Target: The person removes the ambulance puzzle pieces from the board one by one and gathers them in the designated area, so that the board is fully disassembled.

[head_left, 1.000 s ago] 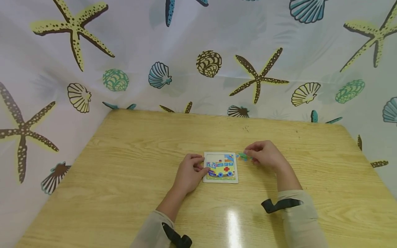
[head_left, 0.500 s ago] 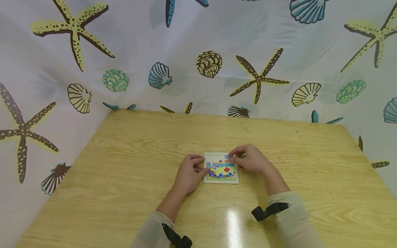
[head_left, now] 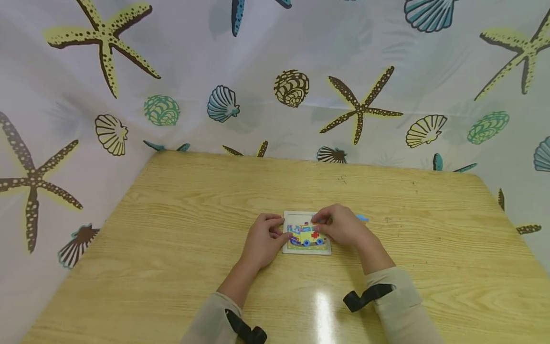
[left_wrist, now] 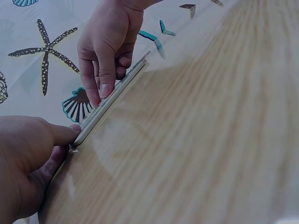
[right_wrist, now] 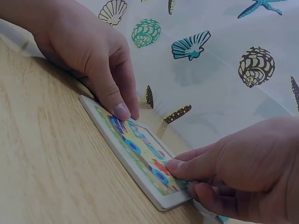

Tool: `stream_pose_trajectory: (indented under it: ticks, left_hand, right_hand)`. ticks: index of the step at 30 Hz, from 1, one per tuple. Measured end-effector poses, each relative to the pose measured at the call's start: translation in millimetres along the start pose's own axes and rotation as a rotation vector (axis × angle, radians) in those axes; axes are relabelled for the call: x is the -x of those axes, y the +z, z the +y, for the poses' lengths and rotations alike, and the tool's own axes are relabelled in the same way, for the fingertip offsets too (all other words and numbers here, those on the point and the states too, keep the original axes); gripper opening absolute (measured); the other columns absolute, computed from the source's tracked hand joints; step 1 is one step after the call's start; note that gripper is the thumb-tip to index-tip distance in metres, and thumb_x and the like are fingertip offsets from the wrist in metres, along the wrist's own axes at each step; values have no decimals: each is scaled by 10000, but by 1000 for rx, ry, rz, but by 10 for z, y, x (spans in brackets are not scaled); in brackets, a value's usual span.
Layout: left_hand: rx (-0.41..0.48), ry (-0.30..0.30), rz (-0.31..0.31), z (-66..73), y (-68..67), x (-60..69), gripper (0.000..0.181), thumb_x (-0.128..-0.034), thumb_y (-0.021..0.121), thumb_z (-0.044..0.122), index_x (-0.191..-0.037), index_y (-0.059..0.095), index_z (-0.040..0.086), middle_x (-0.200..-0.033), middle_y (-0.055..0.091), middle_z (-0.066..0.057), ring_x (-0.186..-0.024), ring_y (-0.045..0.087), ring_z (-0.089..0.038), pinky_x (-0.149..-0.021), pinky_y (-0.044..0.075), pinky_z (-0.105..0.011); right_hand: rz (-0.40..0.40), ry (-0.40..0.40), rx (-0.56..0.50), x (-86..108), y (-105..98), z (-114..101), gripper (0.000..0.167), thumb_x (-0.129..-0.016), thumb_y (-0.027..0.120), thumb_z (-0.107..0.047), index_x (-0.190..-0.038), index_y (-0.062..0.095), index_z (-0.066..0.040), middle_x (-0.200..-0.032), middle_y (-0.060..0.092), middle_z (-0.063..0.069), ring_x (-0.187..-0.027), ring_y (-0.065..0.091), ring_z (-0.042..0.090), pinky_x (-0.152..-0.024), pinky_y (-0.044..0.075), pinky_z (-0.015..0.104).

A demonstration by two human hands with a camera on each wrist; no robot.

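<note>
A left hand (head_left: 263, 241) gripped the left edge of a square, white-framed cardboard-like picture puzzle (head_left: 306, 247) lying flat on the yellowish wood-grain table (head_left: 172, 229). Its printed yellow ambulance (head_left: 305, 238) bore a red cross (head_left: 315, 235). The right hand (head_left: 341, 227) bent over the puzzle's right side; whether it pinched anything was unclear. A small, flat blue piece (head_left: 362, 218) lay beyond.

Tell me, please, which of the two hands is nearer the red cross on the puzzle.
The right hand: its thumb tip lies beside the red cross, while the left hand holds the left edge of the puzzle.
</note>
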State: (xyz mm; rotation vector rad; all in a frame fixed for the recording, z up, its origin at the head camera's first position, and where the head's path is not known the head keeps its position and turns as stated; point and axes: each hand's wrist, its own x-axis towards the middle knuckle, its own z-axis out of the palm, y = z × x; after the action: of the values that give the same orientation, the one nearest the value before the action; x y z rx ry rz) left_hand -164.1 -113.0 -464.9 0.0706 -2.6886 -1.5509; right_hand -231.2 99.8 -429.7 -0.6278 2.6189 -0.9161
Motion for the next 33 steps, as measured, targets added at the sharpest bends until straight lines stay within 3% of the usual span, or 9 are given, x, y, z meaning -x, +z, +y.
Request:
stream_pose_trajectory:
  ticks: [5, 10, 17, 25, 29, 33]
  left_hand:
    - [3, 13, 4, -14, 9, -6, 419, -894, 760, 137, -1263, 654, -35, -1300, 554, -116, -906, 621, -152, -801, 569, -284]
    - [11, 9, 3, -13, 10, -18, 423, -895, 760, 142, -1268, 654, -25, -1304, 552, -102, -915, 620, -153, -809, 570, -287]
    - [12, 3, 4, -19, 14, -20, 419, -898, 756, 140, -1267, 651, -28, -1306, 552, -104, -919, 621, -160, -815, 570, -290]
    - [8, 0, 11, -38, 25, -8, 401, -902, 754, 151, -1254, 662, -17, -1301, 554, -98, -908, 616, -151, -810, 567, -287]
    - [7, -1, 16, -39, 25, -1, 379, -896, 760, 148, -1230, 677, -10, -1287, 558, -91, -894, 612, -144, -800, 564, -275]
    - [10, 19, 22, -36, 28, -11, 370, -891, 764, 142, -1217, 682, -12, -1273, 562, -94, -884, 613, -140, -789, 564, -264]
  right_hand:
    - [33, -20, 26, 9, 1, -11, 128, -905, 739, -121, -1027, 777, -112, -1102, 654, 88, -1002, 578, 236, -886, 500, 412]
    - [40, -35, 1, 20, -8, -19, 89, -911, 718, -82, -952, 780, -132, -1204, 541, 138, -920, 533, 227, -820, 479, 373]
    - [18, -51, -22, 11, 4, -17, 98, -928, 689, -61, -957, 771, -106, -1290, 565, 115, -924, 618, 213, -832, 541, 373]
    - [77, -39, -9, 4, -21, 22, 34, -903, 751, -160, -908, 754, -126, -1117, 650, 49, -849, 619, 170, -754, 537, 320]
    - [115, 33, -99, 5, -78, 57, 74, -896, 761, -183, -910, 722, -121, -987, 677, 45, -803, 604, 171, -701, 513, 290]
    - [103, 65, -225, 13, -142, 119, 137, -917, 727, -147, -1024, 688, -71, -971, 647, 87, -804, 612, 182, -709, 533, 278]
